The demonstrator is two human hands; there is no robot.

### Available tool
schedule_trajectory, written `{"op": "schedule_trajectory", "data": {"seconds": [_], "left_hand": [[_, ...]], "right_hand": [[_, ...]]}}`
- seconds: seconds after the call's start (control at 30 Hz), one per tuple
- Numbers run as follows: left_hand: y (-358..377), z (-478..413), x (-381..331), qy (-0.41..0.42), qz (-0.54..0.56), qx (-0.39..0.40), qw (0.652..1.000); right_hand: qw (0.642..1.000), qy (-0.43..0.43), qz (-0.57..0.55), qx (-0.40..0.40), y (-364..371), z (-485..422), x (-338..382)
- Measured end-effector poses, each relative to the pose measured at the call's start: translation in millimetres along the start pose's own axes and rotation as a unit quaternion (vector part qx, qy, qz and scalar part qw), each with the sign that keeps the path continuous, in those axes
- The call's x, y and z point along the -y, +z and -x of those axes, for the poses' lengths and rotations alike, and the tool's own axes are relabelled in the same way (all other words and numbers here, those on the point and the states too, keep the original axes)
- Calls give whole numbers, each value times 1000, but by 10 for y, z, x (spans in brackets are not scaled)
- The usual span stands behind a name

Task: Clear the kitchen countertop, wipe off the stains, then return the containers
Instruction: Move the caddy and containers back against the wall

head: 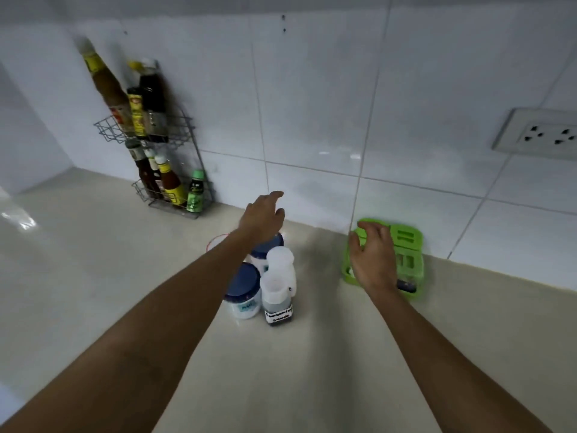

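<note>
On the beige countertop [93, 276] stands a cluster of containers: two white jars with blue lids [243, 292], a tall white-capped bottle [280, 264] and a clear jar with dark contents and a label [278, 307]. My left hand [262, 218] hovers above the far jar with relaxed fingers, holding nothing. A red-rimmed container [215, 240] shows partly behind my forearm. To the right, against the wall, lies a green plastic box [409, 245]. My right hand [373, 260] is spread over its left half with fingers extended; whether it touches the box is unclear.
A two-tier wire rack [162, 135] full of sauce bottles stands at the back left against the white tiled wall. A wall socket [543, 134] sits at the right. The counter's front edge lies below the frame.
</note>
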State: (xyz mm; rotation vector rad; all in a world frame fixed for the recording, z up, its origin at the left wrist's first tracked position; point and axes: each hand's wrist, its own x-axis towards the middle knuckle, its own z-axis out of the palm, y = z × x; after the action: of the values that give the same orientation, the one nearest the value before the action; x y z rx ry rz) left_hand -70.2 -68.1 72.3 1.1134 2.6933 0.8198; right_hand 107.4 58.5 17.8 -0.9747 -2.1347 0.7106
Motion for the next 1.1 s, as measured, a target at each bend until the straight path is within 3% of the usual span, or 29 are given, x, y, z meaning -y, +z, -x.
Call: {"op": "schedule_trajectory", "data": {"seconds": [0.2,0.33,0.5,0.6,0.67,0.77,0.9,1.1], "left_hand": [[-437,197,853,-80,-50,12,995],[-405,264,1298,-86,-73,124,986],[-137,132,1495,-103,-91,167,976],[-22,32,1516,-107,-99,171,974],[-13,-23,1506,-101,-120,172,972],[-28,-104,1454,-94,-122,209,966],[-28,-143,1400,-74,-88,254,960],[-135,-93,1370,-59,-92,202,973]], "right_hand": [[993,4,-22,118,234,-220,668],[967,-17,43,252,547,-370,999],[886,-52,198,415,1122,-439,1231],[832,-51,291,470,1400,-458,1223],[814,-49,310,489,1514,-457,1189],[817,-52,308,485,1590,-452,1157],[846,-40,287,447,1567,-486,1126],[914,-33,243,322,975,-656,1144]]}}
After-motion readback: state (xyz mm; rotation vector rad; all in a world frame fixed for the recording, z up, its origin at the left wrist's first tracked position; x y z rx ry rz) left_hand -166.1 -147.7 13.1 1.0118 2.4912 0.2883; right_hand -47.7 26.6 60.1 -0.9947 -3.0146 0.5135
